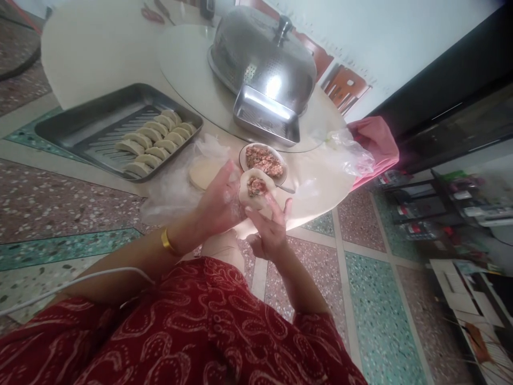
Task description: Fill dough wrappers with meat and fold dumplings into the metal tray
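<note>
A round dumpling wrapper (245, 188) with a mound of meat filling (256, 187) at its middle is held up between my hands. My left hand (222, 198), dusted with flour, grips the wrapper's left edge. At its lower right edge, the fingers of my right hand (269, 227) press against the wrapper. Just beyond it stands a bowl of minced filling (264, 161), with a utensil handle (285, 189) sticking out. A stack of round wrappers (203, 174) lies on a plastic bag beside my left hand, partly hidden by it.
Several folded dumplings (150, 139) lie in rows in a deep metal tray (72, 131) at the left. A steel tray (266, 125) and a large domed steel lid (260, 48) rest on a glass turntable (184, 69). Plastic bags (348, 152) lie at the right edge.
</note>
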`<state>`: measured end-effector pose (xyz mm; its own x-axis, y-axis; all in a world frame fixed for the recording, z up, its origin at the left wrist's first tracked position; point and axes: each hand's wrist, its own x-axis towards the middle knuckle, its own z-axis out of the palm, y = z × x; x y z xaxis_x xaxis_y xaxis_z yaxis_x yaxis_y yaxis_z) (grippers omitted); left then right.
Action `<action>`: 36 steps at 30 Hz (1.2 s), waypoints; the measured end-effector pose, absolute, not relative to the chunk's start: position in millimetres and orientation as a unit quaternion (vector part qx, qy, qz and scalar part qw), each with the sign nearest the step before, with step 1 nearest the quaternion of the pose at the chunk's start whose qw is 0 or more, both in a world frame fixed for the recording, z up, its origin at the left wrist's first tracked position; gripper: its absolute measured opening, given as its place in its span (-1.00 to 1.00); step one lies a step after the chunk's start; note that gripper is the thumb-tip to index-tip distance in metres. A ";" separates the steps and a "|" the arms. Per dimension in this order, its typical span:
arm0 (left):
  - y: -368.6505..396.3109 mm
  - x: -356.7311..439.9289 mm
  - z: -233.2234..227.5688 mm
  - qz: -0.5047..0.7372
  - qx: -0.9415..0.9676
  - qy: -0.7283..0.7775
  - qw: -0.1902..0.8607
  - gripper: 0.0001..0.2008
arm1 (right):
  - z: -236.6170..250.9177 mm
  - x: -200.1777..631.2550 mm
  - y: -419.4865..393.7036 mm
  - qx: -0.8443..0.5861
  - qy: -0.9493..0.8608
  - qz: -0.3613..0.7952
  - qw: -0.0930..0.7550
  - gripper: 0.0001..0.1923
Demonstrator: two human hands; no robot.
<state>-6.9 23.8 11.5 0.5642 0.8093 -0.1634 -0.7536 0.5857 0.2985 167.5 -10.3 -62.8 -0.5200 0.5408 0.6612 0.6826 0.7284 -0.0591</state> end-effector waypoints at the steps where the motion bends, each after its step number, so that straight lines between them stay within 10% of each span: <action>1: 23.5 -6.6 13.2 0.444 0.098 0.143 0.879 -0.33 | -64.0 169.6 -10.6 -0.345 -0.867 -0.112 0.342 -0.54; 19: 20.3 0.8 16.3 0.470 0.317 0.242 0.788 -0.31 | -61.9 187.0 -14.1 -0.305 -0.847 -0.137 0.413 -0.56; 29: 21.5 2.3 10.9 0.457 0.324 0.262 0.786 -0.34 | -48.6 171.4 -26.1 -0.311 -0.571 0.500 0.572 -0.67; 36: 22.0 1.4 11.8 0.477 0.361 0.300 0.743 -0.33 | -63.1 179.6 -29.1 -0.380 -0.529 0.477 0.590 -0.67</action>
